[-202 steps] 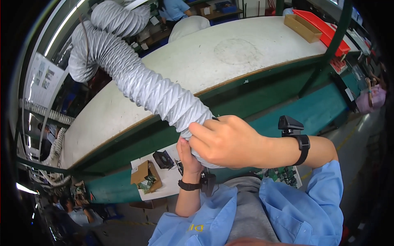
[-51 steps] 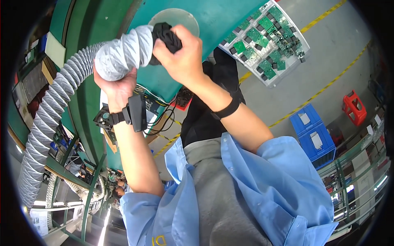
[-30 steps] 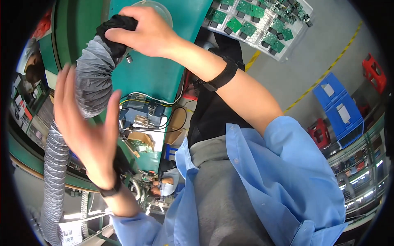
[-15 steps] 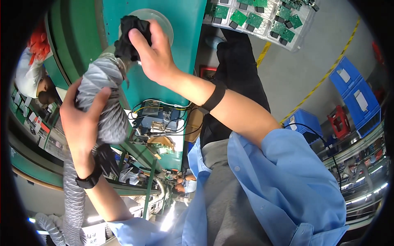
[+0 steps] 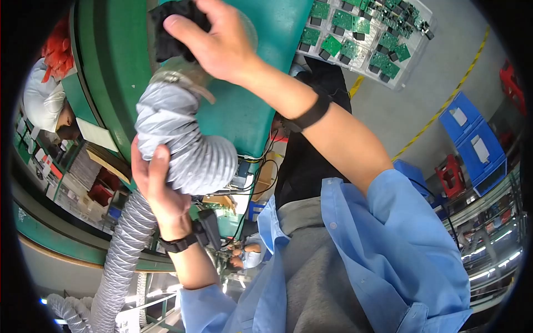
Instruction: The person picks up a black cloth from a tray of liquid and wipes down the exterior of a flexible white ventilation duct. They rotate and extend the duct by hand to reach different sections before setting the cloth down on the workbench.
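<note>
A grey flexible duct hose [image 5: 172, 130] bends in front of me above a green work surface. My left hand [image 5: 161, 186] is wrapped round the hose at its bend. Its upper end meets a clear plastic hood [image 5: 251, 34], mostly hidden behind my right arm. In my right hand [image 5: 225, 41] is a bunched black cloth [image 5: 172, 36], pressed against the hood near the hose's mouth. A dark band sits on each of my wrists.
Clear trays with green circuit boards [image 5: 333, 41] are at the upper right. Beyond them stand blue bins [image 5: 480, 144] and a red crate [image 5: 449, 175]. Cables and parts lie on the green bench [image 5: 236, 133]. Another person [image 5: 47, 105] works at the far left.
The hose has swung right and its bend now curls toward me. My left hand moved right and down along with it, while my right hand and the cloth rose slightly.
</note>
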